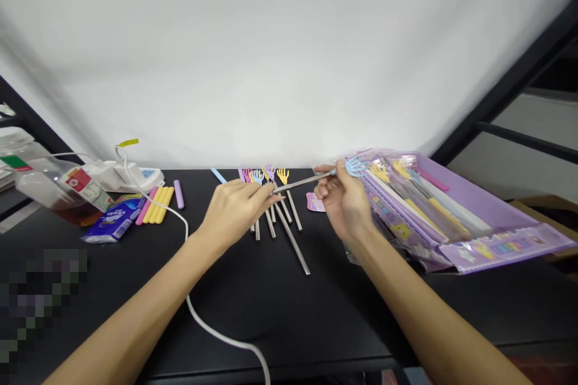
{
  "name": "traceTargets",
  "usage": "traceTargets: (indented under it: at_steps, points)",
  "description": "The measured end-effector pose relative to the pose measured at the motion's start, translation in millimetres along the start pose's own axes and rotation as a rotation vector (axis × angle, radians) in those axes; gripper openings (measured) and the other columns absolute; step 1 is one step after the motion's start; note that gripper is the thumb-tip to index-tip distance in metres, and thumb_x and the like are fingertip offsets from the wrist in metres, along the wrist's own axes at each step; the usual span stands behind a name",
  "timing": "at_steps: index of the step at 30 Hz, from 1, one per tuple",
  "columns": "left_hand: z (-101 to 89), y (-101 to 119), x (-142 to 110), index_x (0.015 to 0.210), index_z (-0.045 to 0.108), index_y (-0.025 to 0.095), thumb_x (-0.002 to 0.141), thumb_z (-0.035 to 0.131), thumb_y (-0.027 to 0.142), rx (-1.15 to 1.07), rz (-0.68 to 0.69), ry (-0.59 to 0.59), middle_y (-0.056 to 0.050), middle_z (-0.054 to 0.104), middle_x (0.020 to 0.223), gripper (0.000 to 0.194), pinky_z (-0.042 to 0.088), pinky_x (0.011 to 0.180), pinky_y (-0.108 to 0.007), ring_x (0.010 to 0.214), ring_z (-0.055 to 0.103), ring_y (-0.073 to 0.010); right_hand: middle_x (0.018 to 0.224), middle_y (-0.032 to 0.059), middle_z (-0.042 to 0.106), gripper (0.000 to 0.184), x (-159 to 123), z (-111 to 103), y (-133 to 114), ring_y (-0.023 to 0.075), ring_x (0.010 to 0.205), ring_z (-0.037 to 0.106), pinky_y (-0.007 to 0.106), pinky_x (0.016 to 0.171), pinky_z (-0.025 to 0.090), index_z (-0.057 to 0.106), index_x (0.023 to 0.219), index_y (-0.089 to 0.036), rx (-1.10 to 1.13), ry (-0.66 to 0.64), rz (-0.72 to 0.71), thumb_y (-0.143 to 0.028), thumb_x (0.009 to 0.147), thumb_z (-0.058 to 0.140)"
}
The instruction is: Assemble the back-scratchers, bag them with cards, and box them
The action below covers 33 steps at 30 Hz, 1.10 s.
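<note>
A telescopic back scratcher (307, 180) with a light-blue claw head (356, 166) is stretched between my hands, above the black table. My left hand (237, 207) is closed on the metal rod's left end. My right hand (345, 198) pinches the rod close to the claw, which sticks out past the fingers. Beneath and behind my left hand lie several more back scratchers (293, 210) with pink, blue, purple and yellow claws and bare metal rods. One metal rod (298, 252) reaches farther toward me than the others. A light-blue tube (218, 175) lies partly hidden behind my left hand.
Right: a purple display box (474, 204) holds wrapped back scratchers. Left: yellow tubes (162, 207), a pink tube (147, 207), a purple tube (179, 194), a blue tissue pack (115, 219), a tilted bottle (63, 189) and a power strip (151, 177). A white cable (212, 331) crosses the table.
</note>
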<state>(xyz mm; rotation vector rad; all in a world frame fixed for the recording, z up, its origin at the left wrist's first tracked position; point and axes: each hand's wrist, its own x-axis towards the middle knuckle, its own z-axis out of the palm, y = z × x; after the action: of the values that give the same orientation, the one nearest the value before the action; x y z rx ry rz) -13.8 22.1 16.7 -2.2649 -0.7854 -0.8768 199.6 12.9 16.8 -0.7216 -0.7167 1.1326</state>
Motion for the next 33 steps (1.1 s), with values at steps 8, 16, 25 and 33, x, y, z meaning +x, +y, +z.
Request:
traceTargets:
  at_steps: [8,16,25,33]
  points:
    - [2.5,-11.5,-8.6,0.100,0.066,0.014,0.106,0.042,0.034,-0.059,-0.049,-0.104,-0.003,0.071,0.072,0.032,0.041,0.054,-0.028,0.058,0.063,-0.0151,0.054,-0.0074,0.051,0.040,19.2,-28.9,-20.1,0.0065,0.048,0.048,0.018,0.041,0.038,0.055,0.066,-0.019,0.042,0.190,-0.072,-0.034,0.064,0.092]
    - [7.9,10.6,-9.6,0.092,0.068,0.016,0.105,0.043,0.039,-0.364,-0.227,-0.211,-0.002,0.069,0.071,0.036,0.041,0.056,-0.027,0.058,0.061,-0.0138,0.048,-0.0036,0.055,0.038,-5.0,-10.4,2.0,0.0074,0.039,0.046,0.022,0.039,0.040,0.059,0.062,-0.018,-0.123,-0.103,0.004,-0.041,0.069,0.088]
    - [1.9,3.7,0.2,0.108,0.071,0.018,0.101,0.050,0.041,-0.625,-0.341,-0.221,-0.005,0.075,0.098,0.031,0.053,0.079,-0.029,0.085,0.070,-0.0178,0.052,-0.0011,0.061,0.038,3.5,-13.7,-0.3,0.0082,0.042,0.052,0.020,0.040,0.041,0.062,0.064,-0.017,-0.037,-0.049,0.035,-0.045,0.069,0.088]
    - [7.0,-9.7,-9.9,0.116,0.070,0.017,0.104,0.047,0.038,-0.307,-0.154,-0.226,-0.006,0.078,0.095,0.034,0.051,0.065,-0.028,0.075,0.072,-0.0193,0.051,-0.0016,0.061,0.039,10.3,-17.9,-8.6,0.0067,0.042,0.052,0.018,0.040,0.040,0.062,0.066,-0.015,-0.067,0.031,0.018,-0.045,0.071,0.087]
